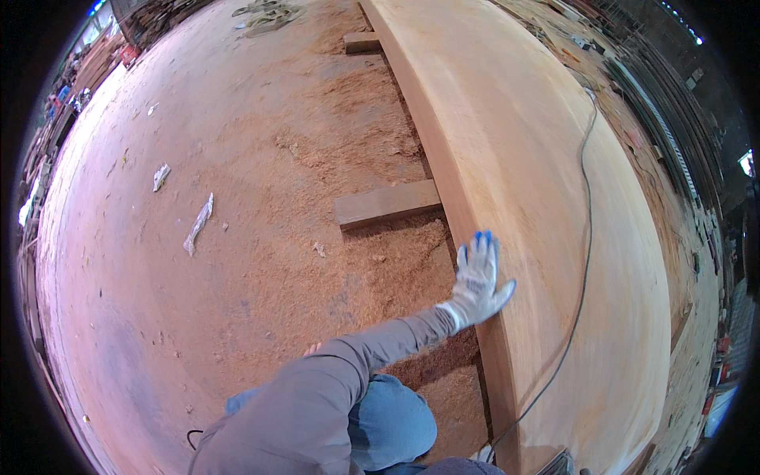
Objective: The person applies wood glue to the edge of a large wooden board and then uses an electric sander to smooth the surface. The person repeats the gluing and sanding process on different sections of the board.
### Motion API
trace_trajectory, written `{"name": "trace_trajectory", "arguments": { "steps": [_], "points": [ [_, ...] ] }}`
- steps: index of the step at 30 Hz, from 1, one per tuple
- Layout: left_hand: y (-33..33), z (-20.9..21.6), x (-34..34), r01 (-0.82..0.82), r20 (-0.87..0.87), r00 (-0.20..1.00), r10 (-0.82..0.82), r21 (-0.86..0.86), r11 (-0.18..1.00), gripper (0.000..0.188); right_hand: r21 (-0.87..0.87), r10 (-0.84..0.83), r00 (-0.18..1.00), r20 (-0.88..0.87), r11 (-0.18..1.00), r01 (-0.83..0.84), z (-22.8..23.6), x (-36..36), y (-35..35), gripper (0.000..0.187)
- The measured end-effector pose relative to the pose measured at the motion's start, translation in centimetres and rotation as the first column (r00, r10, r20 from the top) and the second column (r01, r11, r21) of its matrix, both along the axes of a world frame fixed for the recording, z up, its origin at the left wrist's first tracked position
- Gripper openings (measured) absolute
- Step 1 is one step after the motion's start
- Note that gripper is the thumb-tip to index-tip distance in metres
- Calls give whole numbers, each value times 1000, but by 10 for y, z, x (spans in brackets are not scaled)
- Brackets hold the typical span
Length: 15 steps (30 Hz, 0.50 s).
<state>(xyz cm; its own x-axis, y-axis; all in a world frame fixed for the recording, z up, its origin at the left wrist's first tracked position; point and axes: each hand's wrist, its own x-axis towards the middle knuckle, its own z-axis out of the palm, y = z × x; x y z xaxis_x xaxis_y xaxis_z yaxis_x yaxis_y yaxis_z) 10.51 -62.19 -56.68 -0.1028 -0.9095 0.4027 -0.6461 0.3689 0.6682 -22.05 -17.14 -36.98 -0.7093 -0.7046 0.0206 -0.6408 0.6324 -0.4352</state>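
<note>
My left hand [477, 289], in a white-grey glove with blue fingertips, lies against the near-left edge of a long, thick wooden slab [570, 237]. Its fingers are stretched out and point away from me, and the thumb sticks out to the right over the slab's top. Nothing is held in it. A thin dark cable [584, 273] runs lengthwise over the slab's pale, smooth surface. At the lower edge, part of a dark tool-like object [559, 463] shows on the slab; its kind cannot be made out. My right hand does not show.
Wooden support blocks [388, 204] stick out from under the slab's left side, one nearer and another [362, 42] farther off. Reddish sawdust [340, 142] covers the floor beside it. Crumpled plastic scraps [199, 225] lie at left. Long stacked bars [661, 119] lie at the far right.
</note>
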Motion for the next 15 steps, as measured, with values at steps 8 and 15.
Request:
{"name": "trace_trajectory", "arguments": {
  "steps": [8, 15],
  "points": [
    [-141, -4, 45, -169, -156, 960, 233, 339, 926, 106, 101, -88, 995, -50, 991, 93, 24, 54, -68, 73],
    [-190, 27, 82, -157, -117, 964, 237, 466, 871, 110, 70, 191, 980, 55, 978, -195, 29, 63, -131, 77]
  ]
}}
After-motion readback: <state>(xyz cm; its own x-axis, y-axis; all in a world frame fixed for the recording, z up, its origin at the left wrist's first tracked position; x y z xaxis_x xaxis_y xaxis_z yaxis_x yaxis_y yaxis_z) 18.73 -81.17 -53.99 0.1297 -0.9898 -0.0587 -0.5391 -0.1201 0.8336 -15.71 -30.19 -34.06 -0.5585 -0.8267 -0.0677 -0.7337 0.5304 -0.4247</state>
